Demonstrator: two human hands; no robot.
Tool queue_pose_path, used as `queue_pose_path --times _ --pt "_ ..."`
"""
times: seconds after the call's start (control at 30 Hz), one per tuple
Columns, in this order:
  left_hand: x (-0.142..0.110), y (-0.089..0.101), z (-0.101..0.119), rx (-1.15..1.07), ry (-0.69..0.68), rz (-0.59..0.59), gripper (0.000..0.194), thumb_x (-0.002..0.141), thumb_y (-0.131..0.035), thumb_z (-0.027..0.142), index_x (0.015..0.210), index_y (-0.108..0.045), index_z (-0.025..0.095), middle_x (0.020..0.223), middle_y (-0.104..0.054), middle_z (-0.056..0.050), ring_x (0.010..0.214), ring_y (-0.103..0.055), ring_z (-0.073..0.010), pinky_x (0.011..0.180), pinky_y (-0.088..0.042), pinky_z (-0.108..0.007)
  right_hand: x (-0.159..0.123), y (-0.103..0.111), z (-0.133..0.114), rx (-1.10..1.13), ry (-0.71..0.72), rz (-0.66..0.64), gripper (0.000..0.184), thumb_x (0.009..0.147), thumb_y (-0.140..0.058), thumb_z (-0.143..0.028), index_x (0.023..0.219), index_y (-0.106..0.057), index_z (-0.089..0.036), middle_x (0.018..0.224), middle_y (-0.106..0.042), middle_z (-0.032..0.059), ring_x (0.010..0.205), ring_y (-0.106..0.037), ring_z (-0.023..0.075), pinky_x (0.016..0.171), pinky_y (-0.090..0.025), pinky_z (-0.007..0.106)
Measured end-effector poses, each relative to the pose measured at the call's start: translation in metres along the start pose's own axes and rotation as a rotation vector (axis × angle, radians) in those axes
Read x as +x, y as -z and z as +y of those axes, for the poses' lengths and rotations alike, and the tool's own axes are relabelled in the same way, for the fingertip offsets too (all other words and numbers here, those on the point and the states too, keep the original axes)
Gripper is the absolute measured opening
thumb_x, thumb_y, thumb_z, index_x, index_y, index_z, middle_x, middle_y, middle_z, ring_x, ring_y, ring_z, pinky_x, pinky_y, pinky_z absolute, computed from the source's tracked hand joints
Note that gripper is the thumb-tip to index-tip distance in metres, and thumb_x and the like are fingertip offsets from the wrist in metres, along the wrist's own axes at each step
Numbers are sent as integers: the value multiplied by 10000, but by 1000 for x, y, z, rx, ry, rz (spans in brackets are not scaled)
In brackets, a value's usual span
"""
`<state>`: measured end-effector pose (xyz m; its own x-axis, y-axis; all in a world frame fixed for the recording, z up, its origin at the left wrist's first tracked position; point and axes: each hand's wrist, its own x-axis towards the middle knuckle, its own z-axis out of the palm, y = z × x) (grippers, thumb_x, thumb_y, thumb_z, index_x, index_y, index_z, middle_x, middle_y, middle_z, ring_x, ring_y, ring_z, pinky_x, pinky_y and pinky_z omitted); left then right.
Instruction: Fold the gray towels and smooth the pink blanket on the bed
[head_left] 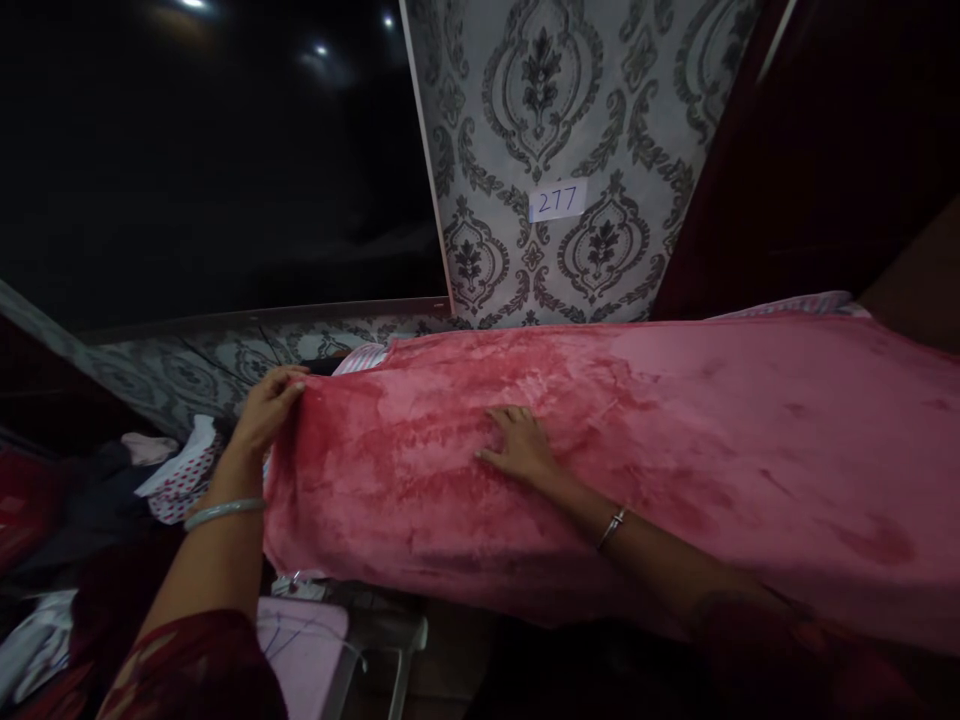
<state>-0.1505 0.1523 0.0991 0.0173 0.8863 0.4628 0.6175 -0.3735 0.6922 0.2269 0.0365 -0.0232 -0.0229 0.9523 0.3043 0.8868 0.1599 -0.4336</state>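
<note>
A long pink plush cloth point(720, 430) with darker rubbed patches is spread over a raised surface in front of me. At its far left corner, my left hand point(270, 408) is closed on the edge, thumb and fingers pinching the fabric. My right hand point(519, 445) lies on the middle-left of the cloth, palm down with its fingers spread. Under the cloth, striped fabric point(363, 358) peeks out at the back left edge, and more shows at the back right. What the cloth rests on is mostly hidden.
Behind the cloth stand a large dark television point(225, 160) and a patterned wall with a "277" label point(558, 201). Piled clothes point(180, 475) lie at the left. A stool with a pink top point(304, 640) stands below the cloth's left end.
</note>
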Motion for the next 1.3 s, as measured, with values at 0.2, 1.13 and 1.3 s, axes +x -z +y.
queue_pose_path --times 0.2,1.13,1.3 --pt "-3 6 11 -7 -28 0 153 747 -565 300 817 -605 170 1149 -646 -80 1089 -563 -207 1093 -392 -398 3 -6 -9 -28 -29 -8 528 813 -735 -417 1284 -605 -217 1239 -584 123 1151 -485 296 957 -379 424" --pt "-24 -42 -45 424 86 -86 223 759 -446 437 762 -528 230 719 -633 -37 714 -594 -209 690 -464 -301 12 32 19 264 157 -106 149 924 -517 -134 860 -637 -193 867 -683 25 820 -615 152 727 -394 237" --pt "-15 -45 -37 670 104 -202 155 750 -515 358 700 -558 217 731 -650 -91 739 -626 -255 680 -478 -338 11 29 20 233 124 -141 164 915 -528 -140 871 -676 -195 856 -702 22 808 -633 155 705 -406 236"
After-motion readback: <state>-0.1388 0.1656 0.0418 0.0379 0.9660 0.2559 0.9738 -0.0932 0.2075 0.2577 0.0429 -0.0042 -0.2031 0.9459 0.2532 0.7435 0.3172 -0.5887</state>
